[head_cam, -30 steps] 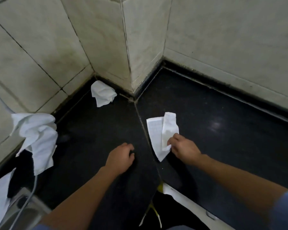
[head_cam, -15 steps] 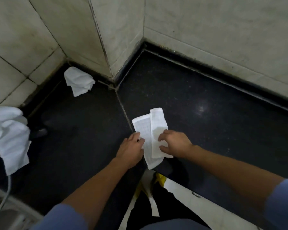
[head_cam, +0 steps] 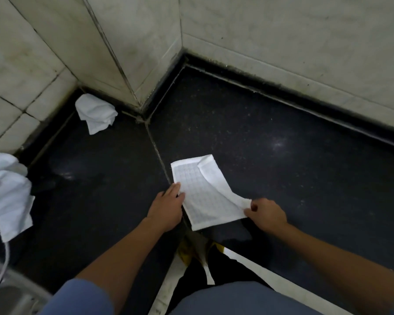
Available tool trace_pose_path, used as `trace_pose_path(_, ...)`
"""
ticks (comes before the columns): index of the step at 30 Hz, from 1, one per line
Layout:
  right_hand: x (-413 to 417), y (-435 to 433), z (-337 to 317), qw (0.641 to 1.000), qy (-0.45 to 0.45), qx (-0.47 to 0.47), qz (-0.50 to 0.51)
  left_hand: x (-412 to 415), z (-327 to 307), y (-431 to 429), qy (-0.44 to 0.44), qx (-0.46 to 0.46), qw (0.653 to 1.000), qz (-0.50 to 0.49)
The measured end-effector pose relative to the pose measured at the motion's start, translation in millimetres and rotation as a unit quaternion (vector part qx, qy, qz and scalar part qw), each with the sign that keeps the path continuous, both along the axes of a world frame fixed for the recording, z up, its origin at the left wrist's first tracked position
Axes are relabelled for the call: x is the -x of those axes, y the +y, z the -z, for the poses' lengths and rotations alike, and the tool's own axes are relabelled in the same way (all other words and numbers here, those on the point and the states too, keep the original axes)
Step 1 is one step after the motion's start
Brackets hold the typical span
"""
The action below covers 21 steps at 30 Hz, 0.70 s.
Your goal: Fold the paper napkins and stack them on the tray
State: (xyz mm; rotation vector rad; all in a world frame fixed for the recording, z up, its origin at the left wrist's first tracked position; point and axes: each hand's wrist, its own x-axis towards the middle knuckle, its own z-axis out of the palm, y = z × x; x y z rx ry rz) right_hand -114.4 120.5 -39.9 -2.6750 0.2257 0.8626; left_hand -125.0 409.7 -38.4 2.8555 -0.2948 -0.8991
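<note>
A white embossed paper napkin [head_cam: 200, 196] lies on the dark counter [head_cam: 282, 178] in front of me, partly folded, with a flap raised along its right side. My left hand [head_cam: 168, 205] presses flat on the napkin's left edge. My right hand [head_cam: 264, 212] pinches the flap's lower right corner and holds it off the counter. A crumpled white napkin [head_cam: 96, 112] sits at the back left by the wall. More crumpled white napkins [head_cam: 7, 192] are heaped at the far left. No tray is clearly visible.
Tiled walls [head_cam: 282, 42] form a corner behind the counter, with a jutting column [head_cam: 132, 42] at the back. A white cord [head_cam: 2, 269] and a pale object [head_cam: 11, 296] are at the lower left. The counter's front edge [head_cam: 248, 258] runs near my body.
My left hand came forward and settled on the napkin's left edge. My right hand drew the folded flap outward to the right, opening the napkin wider. The view shifted slightly.
</note>
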Motion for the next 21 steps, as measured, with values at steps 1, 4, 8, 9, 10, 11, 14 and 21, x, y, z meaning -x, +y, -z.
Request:
trace_pose_path(1, -1.2, -5.3, -3.7, 1.000, 0.013, 0.023, -0.003, -0.3, -0.5, 0.0, 0.000, -0.003, 1.000, 0.003)
trace_pose_path(4, -13.1, -6.5, -17.5, 0.995, -0.074, 0.055, -0.021, -3.6, -2.6, -0.9, -0.007, -0.013, 1.000, 0.007)
trace_pose_path(8, -24.6, 30.9, -15.4, 0.947, -0.261, -0.086, -0.169, -5.6, -2.1, -5.4, -0.016, -0.014, 1.000, 0.000)
trace_pose_path(9, -23.4, 46.4, -10.7, 0.935, -0.244, -0.121, -0.228, -6.2, -1.3, -6.4, -0.015, -0.012, 1.000, -0.002)
trace_pose_path(10, -20.0, 62.2, -3.8, 0.931, -0.188, -0.137, -0.281, -6.7, -0.5, -6.9, -0.015, -0.009, 1.000, -0.006)
trace_pose_path(11, -15.5, 75.3, 2.2, 0.929, -0.115, -0.127, -0.330, -7.2, 0.1, -7.0, -0.013, -0.007, 1.000, -0.011)
trace_pose_path(14, -16.8, 79.3, 17.0, 0.923, -0.063, -0.038, -0.377, -8.0, 0.8, -5.5, -0.003, 0.003, 1.000, -0.024)
trace_pose_path(21, -46.7, 33.3, 5.7, 0.962, -0.081, 0.105, -0.238, -7.7, 1.7, -4.2, 0.000, 0.016, 0.999, -0.031)
